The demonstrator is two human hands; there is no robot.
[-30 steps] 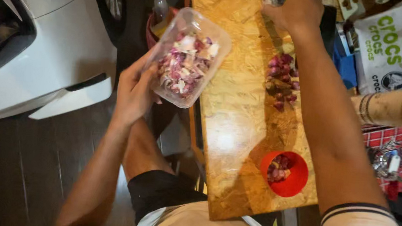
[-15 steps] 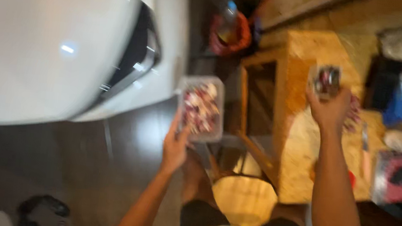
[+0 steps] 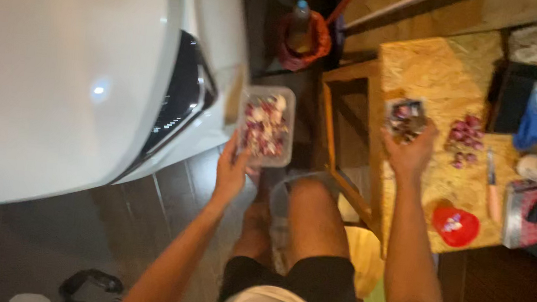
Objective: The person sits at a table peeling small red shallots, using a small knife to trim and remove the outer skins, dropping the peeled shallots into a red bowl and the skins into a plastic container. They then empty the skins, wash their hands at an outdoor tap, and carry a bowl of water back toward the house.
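Home garage or carport, white car (image 3: 78, 87), chipboard worktable (image 3: 433, 75), wood-plank floor (image 3: 165, 200)

A big white car (image 3: 58, 85) stands on the dark wood floor (image 3: 165, 200), right beside a wooden table (image 3: 433, 75) with a speckled chipboard top.

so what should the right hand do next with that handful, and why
Probably carry the right hand across to the clear tub and drop its handful in. The left hand holds that tub out beside the chipboard table, already part full of purple and white pieces, while the right hand grips similar pieces over the table. More lie in a small pile there.
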